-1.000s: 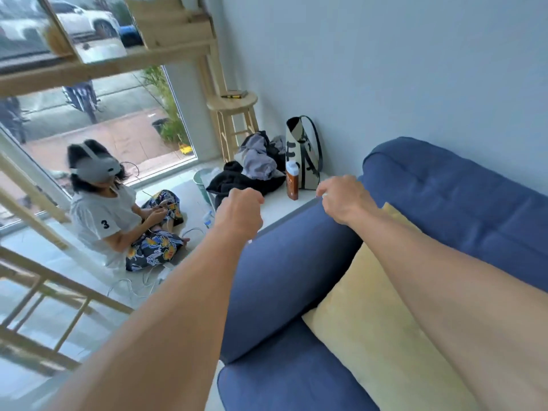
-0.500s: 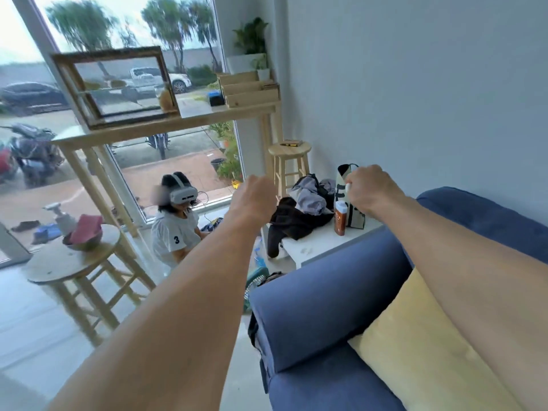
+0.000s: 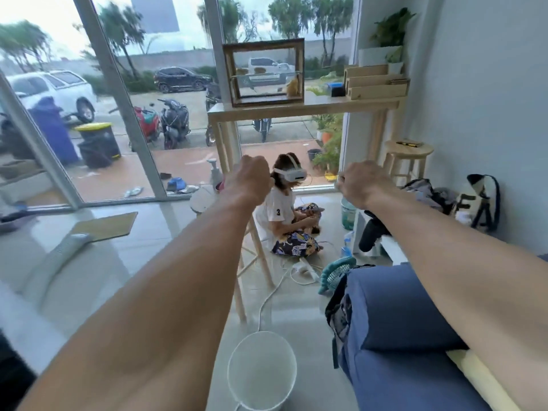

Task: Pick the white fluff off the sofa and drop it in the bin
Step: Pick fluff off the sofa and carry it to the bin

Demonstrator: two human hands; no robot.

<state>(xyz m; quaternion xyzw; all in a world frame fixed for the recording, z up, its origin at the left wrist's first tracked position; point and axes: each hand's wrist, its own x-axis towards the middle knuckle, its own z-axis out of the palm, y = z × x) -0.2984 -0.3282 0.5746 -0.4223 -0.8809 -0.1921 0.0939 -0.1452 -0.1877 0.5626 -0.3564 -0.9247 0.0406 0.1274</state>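
Noted right hand (image 3: 357,183) raised beyond the sofa (image 3: 397,321), grip pinched narrow, apparently on white fluff (image 3: 339,177); left hand (image 3: 252,179) fisted, seemingly empty. Judged picked, not binned: bin (image 3: 262,378) below, between forearms.

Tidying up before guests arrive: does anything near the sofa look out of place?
Yes. A dark garment droops off the white side table's edge beside the sofa, and white cables trail loose across the floor near the seated person. The white bin stands upright.

White bin (image 3: 261,378) beside blue sofa (image 3: 397,318)
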